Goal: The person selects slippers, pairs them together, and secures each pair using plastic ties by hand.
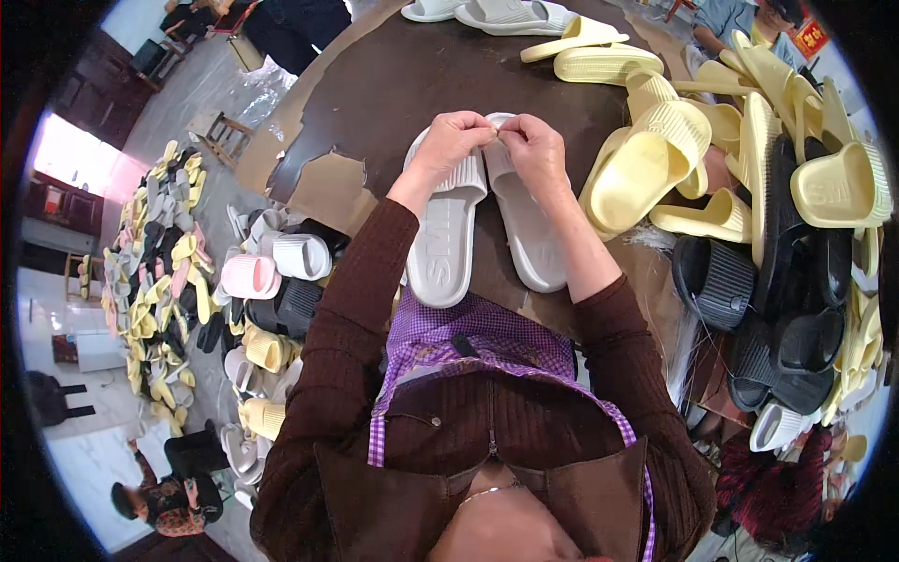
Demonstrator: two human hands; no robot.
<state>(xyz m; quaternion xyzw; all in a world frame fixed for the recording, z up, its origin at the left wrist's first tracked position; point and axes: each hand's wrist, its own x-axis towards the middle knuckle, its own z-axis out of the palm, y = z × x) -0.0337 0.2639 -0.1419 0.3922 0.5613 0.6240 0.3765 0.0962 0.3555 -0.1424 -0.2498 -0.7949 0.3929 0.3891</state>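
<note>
A pair of pale grey slide slippers lies side by side on the dark brown table top (393, 84), toes away from me. My left hand (451, 145) is over the strap and toe of the left slipper (442, 248). Over the toe end of the right slipper (531, 239) is my right hand (536, 155). Thumbs and fingers of both hands are pinched together, and the fingertips meet between the two toes. Whatever they hold is too small or hidden to name. The fingers partly cover both straps.
Yellow slippers (646, 169) pile up at the right, with black slippers (716, 281) nearer me. Grey slippers (515, 17) lie at the far edge. A mound of mixed slippers (164, 281) covers the floor at left. Other people are around, one seated at lower left (178, 496).
</note>
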